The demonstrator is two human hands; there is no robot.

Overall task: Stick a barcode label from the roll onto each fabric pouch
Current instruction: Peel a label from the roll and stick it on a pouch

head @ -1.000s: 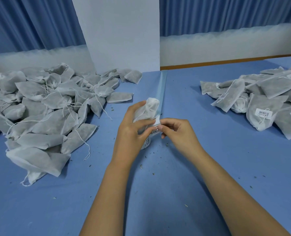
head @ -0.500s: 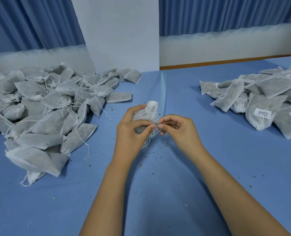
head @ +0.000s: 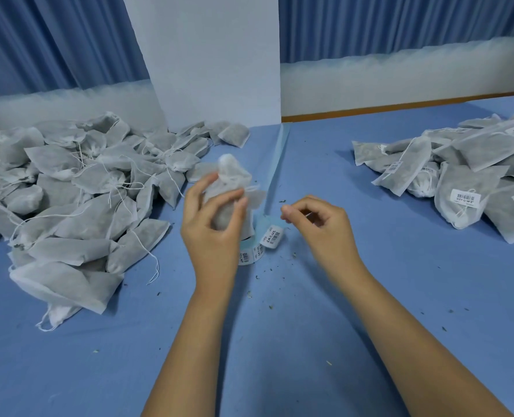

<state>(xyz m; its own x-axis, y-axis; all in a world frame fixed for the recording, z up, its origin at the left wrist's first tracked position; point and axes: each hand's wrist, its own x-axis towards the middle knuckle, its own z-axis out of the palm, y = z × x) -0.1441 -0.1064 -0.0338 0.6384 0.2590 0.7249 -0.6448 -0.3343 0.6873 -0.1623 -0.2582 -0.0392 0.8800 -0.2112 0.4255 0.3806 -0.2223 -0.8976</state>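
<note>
My left hand grips a grey fabric pouch upright above the table, its white gathered top pointing up. Just right of that hand and partly behind it sits the label roll on blue liner. One barcode label stands half peeled off the liner. A long strip of blue liner trails away toward the back. My right hand hovers right of the label, fingers curled, thumb and forefinger tips together with nothing visible between them.
A big heap of unlabelled pouches with loose drawstrings fills the left of the blue table. Labelled pouches are piled at the right. A white board stands at the back. Small dark crumbs dot the cloth.
My right hand has left the label and moved to the right, away from the left hand. The left hand has lifted the pouch slightly, which uncovers the roll and the half-peeled label.
</note>
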